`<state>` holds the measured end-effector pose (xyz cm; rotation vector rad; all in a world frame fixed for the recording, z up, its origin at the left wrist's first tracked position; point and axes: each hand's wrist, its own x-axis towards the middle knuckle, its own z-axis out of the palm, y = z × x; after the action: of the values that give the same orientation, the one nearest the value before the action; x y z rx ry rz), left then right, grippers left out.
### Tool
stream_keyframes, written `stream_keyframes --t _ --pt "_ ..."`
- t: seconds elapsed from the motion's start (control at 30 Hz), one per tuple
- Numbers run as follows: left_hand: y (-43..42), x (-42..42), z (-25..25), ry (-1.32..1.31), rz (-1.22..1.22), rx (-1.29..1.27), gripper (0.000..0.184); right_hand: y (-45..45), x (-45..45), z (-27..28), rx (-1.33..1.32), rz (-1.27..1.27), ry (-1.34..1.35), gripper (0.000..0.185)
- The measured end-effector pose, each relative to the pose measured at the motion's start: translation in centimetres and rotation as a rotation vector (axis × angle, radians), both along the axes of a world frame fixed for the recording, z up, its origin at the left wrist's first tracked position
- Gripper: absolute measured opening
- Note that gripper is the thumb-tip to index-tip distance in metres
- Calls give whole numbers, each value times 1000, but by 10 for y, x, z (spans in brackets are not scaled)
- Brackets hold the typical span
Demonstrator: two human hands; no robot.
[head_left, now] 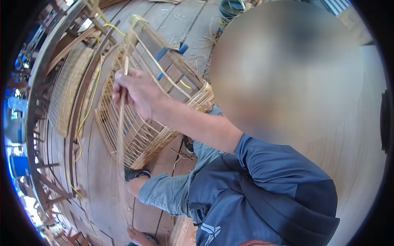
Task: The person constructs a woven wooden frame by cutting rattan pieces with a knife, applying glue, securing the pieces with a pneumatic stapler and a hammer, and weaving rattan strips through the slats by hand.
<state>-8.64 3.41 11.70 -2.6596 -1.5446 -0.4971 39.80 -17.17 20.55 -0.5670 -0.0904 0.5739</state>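
Note:
My right hand (135, 90) is raised at the left of centre, its fingers closed around a thin rattan strip (121, 135). The strip hangs long and blurred down to the bottom edge. There my left hand (139, 236) shows only in part and seems to pinch the strip's lower end. Behind my right hand stands a rattan and wood frame (143, 149), woven with close bars along its side. Bent rattan rods and wooden boards with blue pieces span its upper part.
A yellow cord (86, 117) runs over the plank floor (92, 184) beside a woven panel (74, 90). A dark bucket (231, 8) stands at the top. My shoe (136, 175) is close to the frame. A large blurred patch hides the upper right.

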Motion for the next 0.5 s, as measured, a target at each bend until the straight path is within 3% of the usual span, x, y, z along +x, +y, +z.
stream_keyframes --t 0.1,0.17,0.23,0.27,0.33,0.37,0.4,0.43,0.47,0.5 --pt "25 -47 -38 97 169 22 28 -26 29 -5 53 -119 31 9" --pt "31 -80 -65 173 261 -76 27 -38 48 -28 103 -332 -117 9" --pt "35 -110 -80 200 306 -159 26 -57 57 -33 -53 -265 -88 9" --pt "40 -125 -85 179 305 -200 25 -68 62 -34 -210 -207 -64 10" --pt "40 -118 -75 19 251 -358 24 -83 69 -53 -282 -188 -138 12" --pt "26 -108 -61 -201 372 -639 31 -90 77 -68 -311 -177 9 20" --pt "35 -136 -83 -263 295 -696 22 -103 84 -74 -635 -81 -407 18" --pt "31 -145 -91 -426 370 -772 20 -117 89 -80 -1194 -102 -985 20" --pt "15 -115 -75 -298 357 -746 17 -132 95 -86 -1480 -257 -1380 24" --pt "19 -108 -76 -60 242 -827 22 -144 115 -101 -1441 -287 -1397 23"
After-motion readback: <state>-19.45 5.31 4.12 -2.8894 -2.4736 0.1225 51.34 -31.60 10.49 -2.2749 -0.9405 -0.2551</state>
